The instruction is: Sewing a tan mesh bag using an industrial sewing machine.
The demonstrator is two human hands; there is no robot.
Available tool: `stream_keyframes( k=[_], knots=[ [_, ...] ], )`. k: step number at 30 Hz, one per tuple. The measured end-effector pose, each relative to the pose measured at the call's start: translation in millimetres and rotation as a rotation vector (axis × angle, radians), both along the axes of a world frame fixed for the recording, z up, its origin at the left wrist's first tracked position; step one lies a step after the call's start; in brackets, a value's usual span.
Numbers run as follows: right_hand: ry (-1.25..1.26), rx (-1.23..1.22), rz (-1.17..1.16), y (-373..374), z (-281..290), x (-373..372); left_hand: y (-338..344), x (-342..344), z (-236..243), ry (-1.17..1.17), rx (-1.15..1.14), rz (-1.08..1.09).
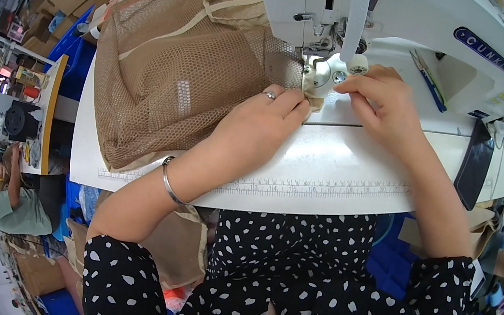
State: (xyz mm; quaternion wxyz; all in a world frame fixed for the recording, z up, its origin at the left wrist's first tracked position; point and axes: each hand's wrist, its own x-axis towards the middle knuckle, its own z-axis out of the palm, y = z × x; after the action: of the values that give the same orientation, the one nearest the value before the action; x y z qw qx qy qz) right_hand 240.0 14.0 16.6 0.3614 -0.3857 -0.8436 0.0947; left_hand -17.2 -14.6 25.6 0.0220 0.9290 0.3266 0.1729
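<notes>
A brown mesh bag (pixel 167 71) with beige trim lies on the left of the sewing machine bed, its right edge reaching under the needle area. My left hand (pixel 261 122), wearing a ring, presses on the bag's near right edge with its fingers close together and the fabric edge under the fingertips. The white sewing machine (pixel 418 25) stands over the work, its presser foot and needle area (pixel 311 65) just beyond my left fingertips. Beside the round metal plate, right of the needle, my right hand (pixel 385 106) is curled, thumb and forefinger close; whatever they pinch is too small to tell.
Thread snips (pixel 432 84) lie on the machine bed at right, and a dark phone-like slab (pixel 475 166) rests near the table's right side. A printed ruler strip (pixel 326 188) runs along the front edge. Boxes and a seated person (pixel 17 203) are at left.
</notes>
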Motion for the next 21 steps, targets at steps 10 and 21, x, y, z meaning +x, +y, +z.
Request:
stream_keyframes(
  k=[10, 21],
  knots=[
    [-0.122, -0.093, -0.137, -11, -5, -22, 0, 1, -2, 0.000, 0.031, -0.020],
    [0.036, -0.672, 0.037, 14, 9, -17, 0, 0, -9, -0.116, 0.001, -0.004]
  ],
)
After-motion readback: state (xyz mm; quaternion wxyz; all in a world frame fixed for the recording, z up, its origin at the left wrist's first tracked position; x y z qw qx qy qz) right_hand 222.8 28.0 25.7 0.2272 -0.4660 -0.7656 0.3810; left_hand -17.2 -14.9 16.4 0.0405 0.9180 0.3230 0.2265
